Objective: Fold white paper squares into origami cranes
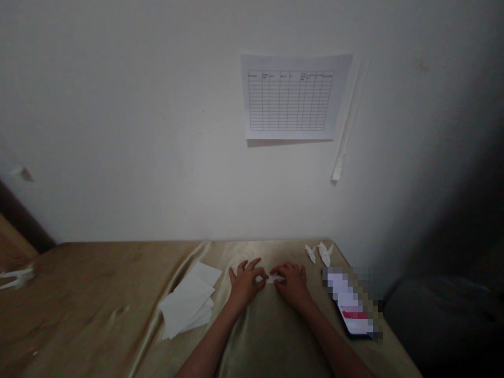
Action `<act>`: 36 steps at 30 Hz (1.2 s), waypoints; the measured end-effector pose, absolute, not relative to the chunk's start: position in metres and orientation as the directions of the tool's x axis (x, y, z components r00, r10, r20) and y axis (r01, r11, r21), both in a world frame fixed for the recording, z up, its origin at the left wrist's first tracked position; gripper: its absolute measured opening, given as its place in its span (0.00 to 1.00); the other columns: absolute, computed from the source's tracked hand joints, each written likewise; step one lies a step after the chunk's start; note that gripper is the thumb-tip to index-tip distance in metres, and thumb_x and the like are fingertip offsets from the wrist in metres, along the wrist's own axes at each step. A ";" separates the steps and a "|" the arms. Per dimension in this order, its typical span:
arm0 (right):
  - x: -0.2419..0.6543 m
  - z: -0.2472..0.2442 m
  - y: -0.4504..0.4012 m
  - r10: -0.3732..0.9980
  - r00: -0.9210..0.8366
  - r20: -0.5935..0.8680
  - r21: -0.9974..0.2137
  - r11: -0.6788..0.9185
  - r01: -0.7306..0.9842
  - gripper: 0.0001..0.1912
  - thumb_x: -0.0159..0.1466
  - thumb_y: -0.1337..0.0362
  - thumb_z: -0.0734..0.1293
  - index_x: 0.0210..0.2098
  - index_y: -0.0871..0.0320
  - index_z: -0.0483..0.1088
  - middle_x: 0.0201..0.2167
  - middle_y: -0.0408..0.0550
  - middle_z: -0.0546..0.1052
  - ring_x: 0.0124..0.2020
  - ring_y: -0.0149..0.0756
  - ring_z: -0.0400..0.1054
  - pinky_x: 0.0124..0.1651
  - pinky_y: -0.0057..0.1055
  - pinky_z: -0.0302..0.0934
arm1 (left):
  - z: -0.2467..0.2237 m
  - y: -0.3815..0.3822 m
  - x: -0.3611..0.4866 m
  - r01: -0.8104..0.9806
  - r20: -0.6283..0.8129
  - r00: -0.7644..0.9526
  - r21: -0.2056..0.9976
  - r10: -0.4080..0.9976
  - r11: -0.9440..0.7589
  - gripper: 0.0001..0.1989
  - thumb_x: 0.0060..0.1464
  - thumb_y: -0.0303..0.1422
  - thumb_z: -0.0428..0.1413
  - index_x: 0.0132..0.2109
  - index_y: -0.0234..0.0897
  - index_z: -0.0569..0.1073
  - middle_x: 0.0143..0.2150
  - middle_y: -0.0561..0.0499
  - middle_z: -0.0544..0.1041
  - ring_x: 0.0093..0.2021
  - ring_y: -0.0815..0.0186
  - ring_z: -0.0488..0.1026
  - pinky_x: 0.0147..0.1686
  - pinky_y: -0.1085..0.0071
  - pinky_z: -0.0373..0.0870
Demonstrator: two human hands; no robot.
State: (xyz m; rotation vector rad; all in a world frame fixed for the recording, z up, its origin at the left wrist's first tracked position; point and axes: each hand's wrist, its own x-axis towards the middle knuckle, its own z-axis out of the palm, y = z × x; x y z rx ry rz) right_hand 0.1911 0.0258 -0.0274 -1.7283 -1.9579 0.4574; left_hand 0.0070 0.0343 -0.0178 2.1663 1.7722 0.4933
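Note:
Between my two hands is a small piece of white paper [270, 280], low over the cloth-covered table. My left hand [247, 282] pinches its left end between thumb and forefinger, the other fingers raised and spread. At the right end, the thumb and fingertips of my right hand [290, 282] close on the same paper. Its exact shape is partly hidden by my fingers. To the left lies a loose stack of white paper sheets [191, 302]. Two small folded white paper pieces [324, 254] rest near the table's back right corner.
A phone-like device [352, 307] with a lit, blurred-out screen lies along the right side of the table [98, 315]. Behind is a wall bearing a printed table sheet [291, 100] and a pale strip [347, 131]. A white object [18, 276] sits at the far left.

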 end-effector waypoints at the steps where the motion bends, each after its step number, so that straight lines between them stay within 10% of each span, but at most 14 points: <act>1: 0.192 -0.027 0.026 0.988 -0.083 0.129 -0.547 0.141 0.825 0.18 0.59 0.67 0.66 0.46 0.41 0.75 0.50 0.43 0.74 0.58 0.44 0.61 0.67 0.56 0.31 | -0.017 0.035 0.006 0.879 0.062 0.186 0.436 0.981 -0.194 0.10 0.54 0.35 0.59 0.42 0.60 0.78 0.69 0.66 0.63 0.71 0.46 0.51 0.62 0.26 0.34; 36: 0.205 -0.028 0.022 0.961 -0.182 0.210 -0.550 0.270 0.790 0.22 0.58 0.72 0.63 0.44 0.41 0.78 0.53 0.41 0.75 0.59 0.41 0.61 0.66 0.47 0.40 | -0.016 0.029 -0.002 0.866 0.121 0.251 0.416 0.960 -0.278 0.15 0.54 0.36 0.61 0.47 0.62 0.77 0.67 0.60 0.67 0.70 0.48 0.52 0.63 0.27 0.31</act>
